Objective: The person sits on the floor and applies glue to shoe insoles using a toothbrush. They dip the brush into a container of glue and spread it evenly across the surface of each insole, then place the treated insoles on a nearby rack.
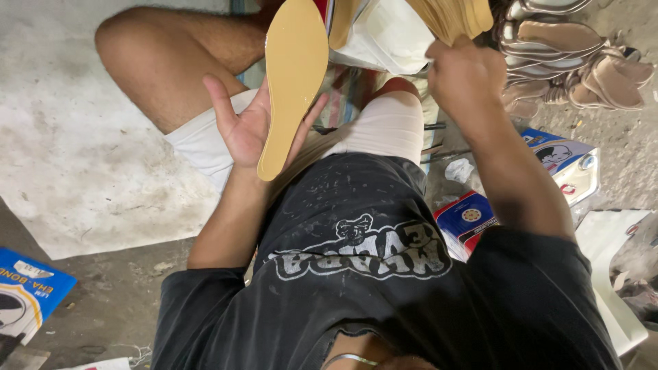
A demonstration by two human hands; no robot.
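We sit cross-legged on a pale worn floor mat (pixel 82 157). Our left hand (pixel 250 127) lies open, palm up, fingers spread loosely under a flat tan shoe insole (pixel 291 82) resting on it. Right of that insole, our right hand (pixel 462 72) is clenched around a fanned stack of tan insoles (pixel 452 17); one appears drawn out, many left. Further right lie finished pinkish sandal soles (pixel 576 62) and, nearer us, blue glue cartons (pixel 473 219).

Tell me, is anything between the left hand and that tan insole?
Nothing visible is. The tan insole lies straight on the open palm of the left hand, touching it. The right hand is apart from it, gripping a stack of insoles.
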